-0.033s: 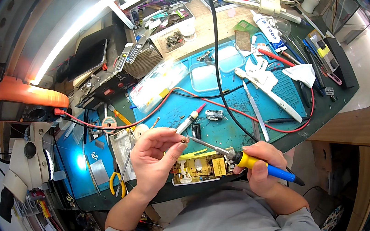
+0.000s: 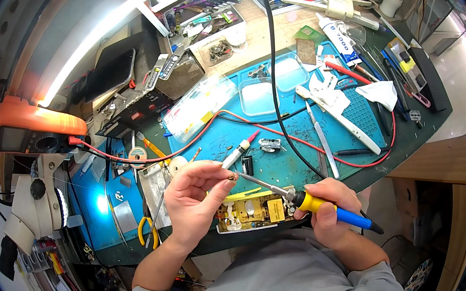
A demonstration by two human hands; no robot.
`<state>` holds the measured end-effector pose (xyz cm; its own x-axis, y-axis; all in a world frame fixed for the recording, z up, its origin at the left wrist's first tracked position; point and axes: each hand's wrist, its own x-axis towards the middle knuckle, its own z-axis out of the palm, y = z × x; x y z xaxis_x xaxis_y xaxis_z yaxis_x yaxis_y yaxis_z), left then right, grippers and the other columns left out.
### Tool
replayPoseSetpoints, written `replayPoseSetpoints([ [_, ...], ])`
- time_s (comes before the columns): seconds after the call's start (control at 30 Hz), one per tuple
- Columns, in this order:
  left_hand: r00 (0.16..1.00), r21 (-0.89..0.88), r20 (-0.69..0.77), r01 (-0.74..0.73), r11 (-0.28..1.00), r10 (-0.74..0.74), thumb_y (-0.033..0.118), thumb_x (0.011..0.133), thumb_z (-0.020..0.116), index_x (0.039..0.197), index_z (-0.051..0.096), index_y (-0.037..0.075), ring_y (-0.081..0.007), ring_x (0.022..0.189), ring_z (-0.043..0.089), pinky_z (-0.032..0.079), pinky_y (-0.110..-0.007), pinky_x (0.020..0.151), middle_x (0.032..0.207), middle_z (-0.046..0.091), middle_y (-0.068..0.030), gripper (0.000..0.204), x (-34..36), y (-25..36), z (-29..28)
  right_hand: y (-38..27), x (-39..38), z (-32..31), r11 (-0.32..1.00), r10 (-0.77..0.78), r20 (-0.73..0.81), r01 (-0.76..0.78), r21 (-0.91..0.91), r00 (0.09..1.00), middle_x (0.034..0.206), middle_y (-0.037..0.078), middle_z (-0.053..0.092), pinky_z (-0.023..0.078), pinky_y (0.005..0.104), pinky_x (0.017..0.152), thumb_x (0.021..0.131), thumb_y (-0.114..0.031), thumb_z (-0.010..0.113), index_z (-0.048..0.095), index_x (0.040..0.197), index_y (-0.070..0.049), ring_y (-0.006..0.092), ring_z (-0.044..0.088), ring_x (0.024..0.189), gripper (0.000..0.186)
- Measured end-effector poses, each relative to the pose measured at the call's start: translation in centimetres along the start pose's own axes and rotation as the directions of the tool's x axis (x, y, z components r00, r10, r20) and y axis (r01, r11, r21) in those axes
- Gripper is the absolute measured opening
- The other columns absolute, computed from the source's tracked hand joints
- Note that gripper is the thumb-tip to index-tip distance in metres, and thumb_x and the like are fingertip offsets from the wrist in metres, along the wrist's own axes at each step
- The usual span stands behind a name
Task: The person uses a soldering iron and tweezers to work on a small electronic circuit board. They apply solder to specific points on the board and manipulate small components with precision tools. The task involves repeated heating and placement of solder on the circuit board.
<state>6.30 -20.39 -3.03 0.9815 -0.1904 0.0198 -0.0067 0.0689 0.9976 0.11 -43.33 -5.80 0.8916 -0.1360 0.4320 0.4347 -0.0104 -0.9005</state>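
My left hand (image 2: pixel 194 199) pinches a small brownish part (image 2: pixel 233 176) between thumb and fingertips; it is too small to name. A soldering iron (image 2: pixel 318 205) with a yellow and blue handle is in the closed fingers of my right hand (image 2: pixel 332 213). Its tip points left and ends close beside the small part; whether they touch I cannot tell. Under the iron, at the bench's near edge, lies an open device with a yellowish circuit board (image 2: pixel 254 212). Just beyond my left fingertips, a syringe (image 2: pixel 238 153) with a pink tip rests on the blue mat, by a small black part (image 2: pixel 247 165).
An orange multimeter (image 2: pixel 40 127) stands at left, its red lead (image 2: pixel 219 112) looping over the blue mat (image 2: pixel 304 137). A thick black cable (image 2: pixel 273 51) hangs across the middle. Clear plastic boxes (image 2: pixel 259 97), a white tool (image 2: pixel 338 120), yellow-handled pliers (image 2: pixel 148 233) and a microscope (image 2: pixel 43 195) surround the work.
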Motion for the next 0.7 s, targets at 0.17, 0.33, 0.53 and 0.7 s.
replayPoseSetpoints([
  [0.17,1.0,-0.031,-0.011,0.002,1.0,-0.002,-0.011,0.086,0.067,0.112,0.057,-0.003,-0.0178,0.096,0.069,0.057,-0.026,0.084,0.101,0.069,-0.0133,0.029,0.0,0.1,0.0,-0.1,0.0,0.0,1.0,0.009,0.013,-0.009,-0.007,1.0,0.076,0.01,0.07,0.053,0.0259,0.062,0.099,-0.03,0.058,0.066,0.107,0.001,0.0156,0.068,0.066,0.033],
  [0.33,0.997,-0.118,-0.004,0.071,0.99,-0.072,-0.007,0.089,0.067,0.111,0.059,-0.002,-0.0194,0.092,0.07,0.058,-0.03,0.082,0.099,0.069,-0.0126,0.024,0.2,0.2,-0.2,0.2,-0.1,-0.1,0.999,-0.025,0.008,0.026,-0.02,1.0,0.076,0.011,0.07,0.053,0.0259,0.061,0.099,-0.03,0.058,0.066,0.107,0.001,0.0159,0.068,0.066,0.034],
  [0.53,0.981,-0.391,0.045,0.192,0.9,-0.19,0.001,0.093,0.064,0.109,0.062,0.0,-0.0211,0.092,0.069,0.058,-0.034,0.083,0.101,0.068,-0.011,0.016,0.5,0.1,-1.4,0.2,-0.2,0.3,0.998,-0.052,-0.032,0.051,-0.036,0.998,0.078,0.013,0.066,0.049,0.0252,0.053,0.101,-0.037,0.054,0.064,0.106,0.003,0.0157,0.064,0.058,0.041],
  [0.7,0.965,-0.508,0.086,0.257,0.822,-0.248,0.004,0.095,0.063,0.109,0.062,0.0,-0.0206,0.093,0.068,0.057,-0.032,0.082,0.101,0.066,-0.0099,0.015,0.6,0.1,-1.9,-0.4,-1.1,0.4,0.994,0.061,-0.083,-0.053,0.097,0.995,0.088,0.014,0.062,0.051,0.026,0.055,0.099,-0.036,0.057,0.06,0.112,0.004,0.0158,0.065,0.063,0.042],
])
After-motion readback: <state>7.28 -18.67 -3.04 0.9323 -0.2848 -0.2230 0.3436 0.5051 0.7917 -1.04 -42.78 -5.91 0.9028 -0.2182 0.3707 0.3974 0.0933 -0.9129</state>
